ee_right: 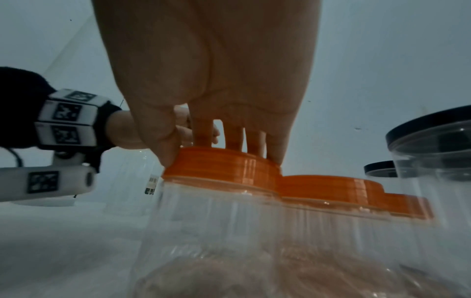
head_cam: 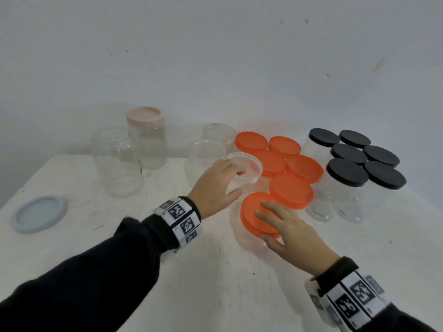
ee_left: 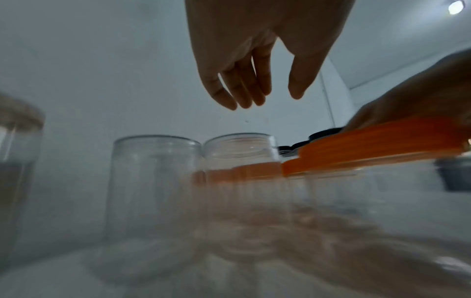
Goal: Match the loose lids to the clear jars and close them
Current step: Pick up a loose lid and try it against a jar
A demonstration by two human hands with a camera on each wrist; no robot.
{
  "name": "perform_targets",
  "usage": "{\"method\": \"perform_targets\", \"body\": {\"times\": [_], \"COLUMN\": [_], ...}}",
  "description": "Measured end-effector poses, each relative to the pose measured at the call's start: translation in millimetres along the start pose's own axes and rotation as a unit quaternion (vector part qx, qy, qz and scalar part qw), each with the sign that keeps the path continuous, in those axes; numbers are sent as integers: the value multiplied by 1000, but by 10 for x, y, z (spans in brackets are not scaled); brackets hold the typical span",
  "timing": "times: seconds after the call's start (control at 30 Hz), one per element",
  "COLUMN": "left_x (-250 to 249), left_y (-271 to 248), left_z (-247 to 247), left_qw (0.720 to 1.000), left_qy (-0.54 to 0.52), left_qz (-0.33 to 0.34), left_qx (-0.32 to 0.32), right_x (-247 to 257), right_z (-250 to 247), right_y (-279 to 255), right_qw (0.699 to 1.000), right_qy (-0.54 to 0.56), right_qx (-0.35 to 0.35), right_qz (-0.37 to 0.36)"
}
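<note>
Right hand (head_cam: 290,233) grips the orange lid (head_cam: 257,215) atop the nearest jar (ee_right: 211,231) at the desk's (head_cam: 203,283) near middle, thumb and fingers curled round its rim. Left hand (head_cam: 215,188) hovers relaxed, holding nothing, beside an open jar (head_cam: 244,167). Done so far, by the look of it: five orange-lidded and six black-lidded jars. Left: several open jars (a grey lid (head_cam: 39,213) lies loose at left). Each jar stands upright, mouth up, long axis vertical.
</note>
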State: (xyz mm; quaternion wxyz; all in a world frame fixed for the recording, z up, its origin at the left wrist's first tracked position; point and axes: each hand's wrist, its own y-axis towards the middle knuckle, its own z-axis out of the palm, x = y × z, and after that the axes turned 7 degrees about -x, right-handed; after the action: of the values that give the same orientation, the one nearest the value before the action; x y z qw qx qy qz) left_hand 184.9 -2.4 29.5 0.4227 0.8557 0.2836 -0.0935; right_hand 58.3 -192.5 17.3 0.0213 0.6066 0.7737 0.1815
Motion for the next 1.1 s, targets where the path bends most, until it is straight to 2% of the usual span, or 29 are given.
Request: {"method": "perform_targets", "body": {"times": [0.07,0.13,0.23,0.3,0.83,1.1], "left_x": [99,205,330,360,470,545], "left_y": [192,350,453,443,67,25], "left_z": [54,130,271,317,-129,-142], "left_qw": [998,992,964,946,958,962], "left_qy": [54,95,173,213,178,174], "left_qz": [24,18,36,37,-37,-47], "left_qx": [18,84,200,243,220,204], "right_x": [-11,-16,-33,-44,-96,-75], "right_z": [-3,8,35,63,288,241], "right_y": [23,38,40,37,391,641], "right_qw": [1000,1000,1000,1000,999,998], "right_qy": [5,8,9,7,-29,-41], "right_qx": [7,20,8,-6,-31,28], "right_qz": [8,13,5,-1,-3,43]}}
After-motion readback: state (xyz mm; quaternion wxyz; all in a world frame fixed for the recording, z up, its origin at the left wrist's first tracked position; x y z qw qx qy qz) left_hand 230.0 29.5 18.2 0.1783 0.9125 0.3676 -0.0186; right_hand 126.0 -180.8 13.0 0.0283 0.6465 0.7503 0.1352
